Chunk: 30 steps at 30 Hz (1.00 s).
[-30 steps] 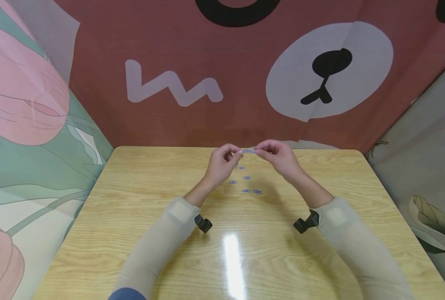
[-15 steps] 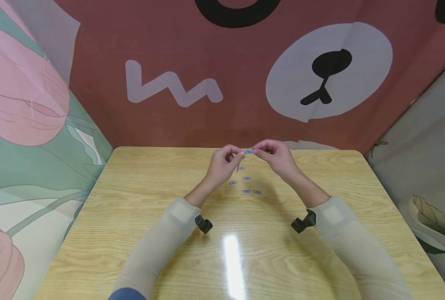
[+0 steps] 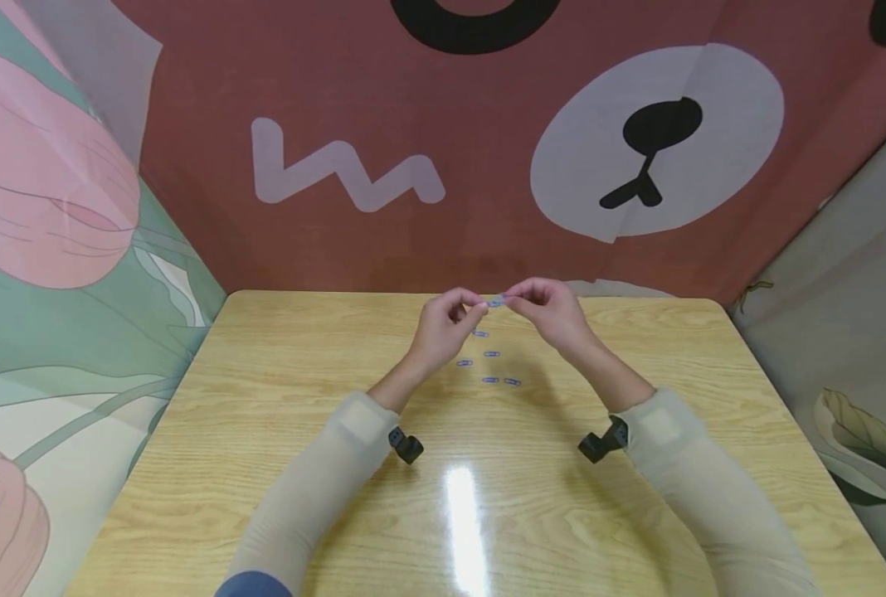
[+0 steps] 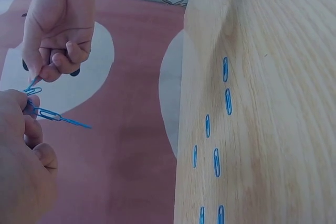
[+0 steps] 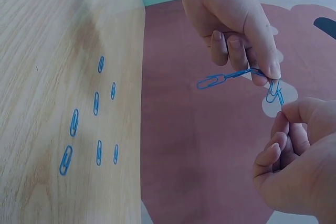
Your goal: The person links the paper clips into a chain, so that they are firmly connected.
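Pinching blue paper clips (image 3: 496, 303) between thumb and fingers, the left hand (image 3: 440, 327) and right hand (image 3: 558, 317) nearly meet over the far part of the wooden table (image 3: 301, 356) in the head view; loose clips (image 3: 492, 354) lie on the wood below them, and a reddish-brown backdrop (image 3: 480, 166) rises behind; in the left wrist view, the left hand clamps a short linked chain (image 4: 50, 114), its free end sticking out past the fingers; the right hand's thumb and finger grip one clip just beside it; seven loose clips lie scattered on the table; in the right wrist view, the clips between both hands overlap; whether these are hooked together, I cannot tell.
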Available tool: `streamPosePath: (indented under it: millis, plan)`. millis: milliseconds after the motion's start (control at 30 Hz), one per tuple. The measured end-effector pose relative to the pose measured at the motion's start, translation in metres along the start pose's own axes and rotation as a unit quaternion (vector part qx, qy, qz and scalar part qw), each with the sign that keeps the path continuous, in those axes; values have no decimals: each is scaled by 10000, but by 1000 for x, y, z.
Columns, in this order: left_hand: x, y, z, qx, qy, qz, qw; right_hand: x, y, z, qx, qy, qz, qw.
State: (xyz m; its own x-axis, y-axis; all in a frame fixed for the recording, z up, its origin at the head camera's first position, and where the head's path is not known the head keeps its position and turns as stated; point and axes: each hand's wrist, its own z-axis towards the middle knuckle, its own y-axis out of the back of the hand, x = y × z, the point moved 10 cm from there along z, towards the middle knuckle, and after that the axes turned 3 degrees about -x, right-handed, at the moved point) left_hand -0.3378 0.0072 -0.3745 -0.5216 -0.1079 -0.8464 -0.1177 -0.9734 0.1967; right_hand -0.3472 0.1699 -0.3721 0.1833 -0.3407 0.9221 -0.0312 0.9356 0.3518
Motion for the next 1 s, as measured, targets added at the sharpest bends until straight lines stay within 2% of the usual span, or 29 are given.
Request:
streamPosePath:
  millis: [233,367,667,1000]
  plan:
    - [-2,6,2,-182,-16,-18,9998,-2,1,-2,31,-151,-201,9997]
    - [-3,8,4,-201,-99,-84,9997,-2,2,-2,17,-210,-129,9997]
    - [5,12,3,-265,141,-113,9995,7,5,-2,-46,84,81,9999]
    - [6,9,3,-141,234,-143,9995,16,4,-3,-144,389,-287,9987]
